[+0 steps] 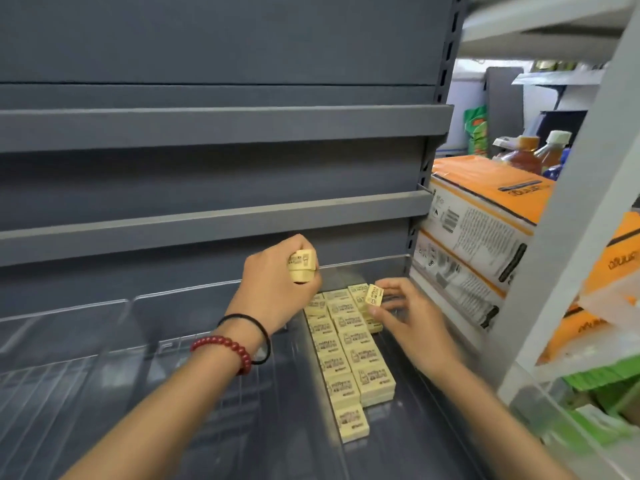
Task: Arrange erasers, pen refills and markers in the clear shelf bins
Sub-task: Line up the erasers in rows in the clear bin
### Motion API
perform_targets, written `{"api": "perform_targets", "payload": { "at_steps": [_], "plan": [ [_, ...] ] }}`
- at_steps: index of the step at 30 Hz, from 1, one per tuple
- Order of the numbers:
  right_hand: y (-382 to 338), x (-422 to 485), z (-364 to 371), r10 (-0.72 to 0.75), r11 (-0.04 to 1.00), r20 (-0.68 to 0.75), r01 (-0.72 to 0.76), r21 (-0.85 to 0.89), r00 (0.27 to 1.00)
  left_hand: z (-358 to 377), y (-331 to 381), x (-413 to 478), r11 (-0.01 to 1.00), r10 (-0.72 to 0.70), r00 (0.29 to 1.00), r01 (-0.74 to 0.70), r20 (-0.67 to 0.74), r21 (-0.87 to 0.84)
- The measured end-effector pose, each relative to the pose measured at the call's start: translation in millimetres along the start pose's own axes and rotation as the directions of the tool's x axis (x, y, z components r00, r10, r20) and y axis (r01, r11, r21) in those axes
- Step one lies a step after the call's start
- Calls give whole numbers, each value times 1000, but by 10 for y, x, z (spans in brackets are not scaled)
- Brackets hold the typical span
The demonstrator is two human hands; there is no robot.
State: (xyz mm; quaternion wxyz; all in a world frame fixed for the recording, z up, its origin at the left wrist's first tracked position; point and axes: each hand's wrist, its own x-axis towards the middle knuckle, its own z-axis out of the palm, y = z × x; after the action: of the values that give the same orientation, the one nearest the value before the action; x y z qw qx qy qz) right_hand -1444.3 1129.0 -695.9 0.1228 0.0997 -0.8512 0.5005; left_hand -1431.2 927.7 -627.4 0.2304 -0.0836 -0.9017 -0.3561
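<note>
The erasers (349, 344) lie flat in two long rows in the clear bin (374, 261), and the rows run away from me. My right hand (412, 320) is nearer the short third row. Its fingertips pinch one eraser (374, 295), tipped on edge just above that row. My left hand (277, 289) grips spare erasers (302, 270). Orange boxes (485, 209) stand close on the right.

Both bare forearms were extended forward from the lower edge of the view; the left hand (274, 286) was raised with its fingers curled, and a stack of erasers (302, 266) was gripped between thumb and fingers. The right hand (412, 320) was held lower, blurred; a single eraser (374, 295) was pinched between its thumb and forefinger.
</note>
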Motion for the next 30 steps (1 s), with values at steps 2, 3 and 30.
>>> {"api": "perform_targets", "payload": {
  "at_steps": [2,3,30],
  "plan": [
    [13,16,9,-37,995,12,38,-93,999,-34,-10,44,996,45,998,-49,52,79],
    [12,10,7,-56,990,14,57,-127,998,-50,-15,53,993,54,996,-62,77,104],
    [125,-141,0,53,966,-21,-57,-254,998,8,-266,-129,991,-117,981,106,153,79]
  ]
}}
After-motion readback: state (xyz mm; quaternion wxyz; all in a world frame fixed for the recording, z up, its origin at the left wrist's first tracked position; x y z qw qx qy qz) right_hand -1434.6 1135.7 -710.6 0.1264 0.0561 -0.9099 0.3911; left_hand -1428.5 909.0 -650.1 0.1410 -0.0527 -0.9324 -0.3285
